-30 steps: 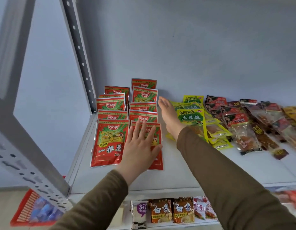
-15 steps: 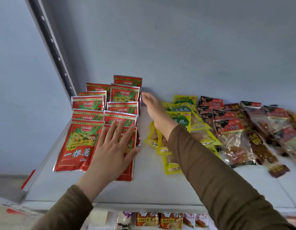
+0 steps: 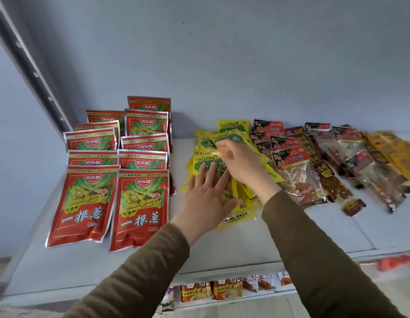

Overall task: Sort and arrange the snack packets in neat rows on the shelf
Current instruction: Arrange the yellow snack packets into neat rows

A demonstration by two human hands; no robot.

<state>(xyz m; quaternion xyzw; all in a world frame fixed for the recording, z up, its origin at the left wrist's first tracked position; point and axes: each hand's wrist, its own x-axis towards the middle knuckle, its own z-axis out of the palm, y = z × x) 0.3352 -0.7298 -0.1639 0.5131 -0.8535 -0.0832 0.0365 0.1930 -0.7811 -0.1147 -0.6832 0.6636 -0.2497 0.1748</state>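
Red snack packets (image 3: 139, 207) lie in two overlapping rows at the shelf's left. A loose heap of yellow-green packets (image 3: 231, 127) sits in the middle. My left hand (image 3: 205, 200) lies flat, fingers spread, on the front of that heap. Just behind it my right hand (image 3: 242, 161) has its fingers curled on the yellow-green packets; I cannot tell whether it grips one. Dark red and clear packets (image 3: 291, 161) and yellow-orange packets (image 3: 392, 148) spread to the right.
The white shelf board (image 3: 245, 239) has bare surface along its front edge. A perforated metal upright (image 3: 36, 74) rises at the back left. The grey wall closes the back. A lower shelf holds orange and white packets (image 3: 222, 290).
My left hand left the front red packet and moved right onto the yellow-green heap. My right hand drew back from beside the red rows onto the heap and curled its fingers. The view shifted.
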